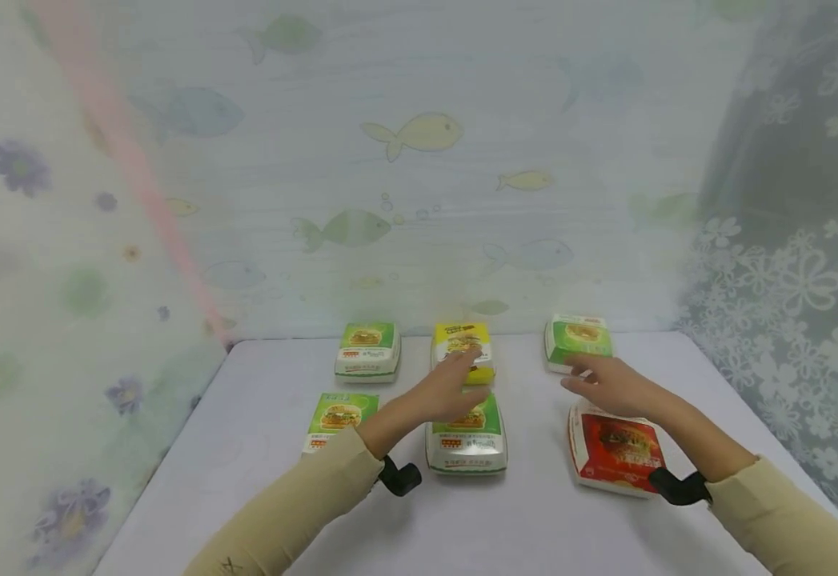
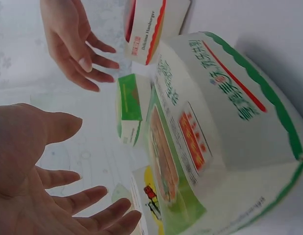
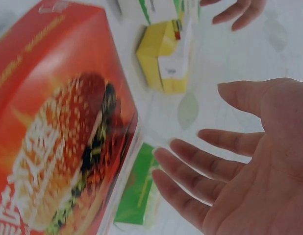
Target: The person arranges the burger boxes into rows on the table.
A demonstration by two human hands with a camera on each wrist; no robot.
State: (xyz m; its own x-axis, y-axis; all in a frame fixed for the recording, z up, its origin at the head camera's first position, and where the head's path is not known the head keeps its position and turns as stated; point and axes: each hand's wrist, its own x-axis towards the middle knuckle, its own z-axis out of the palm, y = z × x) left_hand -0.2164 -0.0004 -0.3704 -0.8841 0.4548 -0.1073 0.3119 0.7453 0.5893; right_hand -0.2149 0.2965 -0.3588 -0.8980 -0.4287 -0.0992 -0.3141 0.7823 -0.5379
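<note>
My left hand [image 1: 455, 390] hovers over the middle column of burger boxes, its fingers spread and holding nothing. Below it is a green and white burger box [image 1: 467, 444], and beyond its fingertips a yellow burger box [image 1: 486, 370]. In the left wrist view that green and white box [image 2: 225, 127] stands large beside the palm. My right hand [image 1: 611, 386], also with loose, parted fingers and nothing in them, is above the red burger box [image 1: 616, 452]. Just past its fingers sits another green burger box [image 1: 579, 334]. The red box [image 3: 68, 117] fills the left of the right wrist view.
Two more green burger boxes stand on the left, one at the back [image 1: 366, 352] and one nearer [image 1: 338, 412], partly behind my left sleeve. All rest on a white table [image 1: 260, 416]. A fish-print curtain [image 1: 419, 200] hangs along the back edge, with patterned cloth at both sides.
</note>
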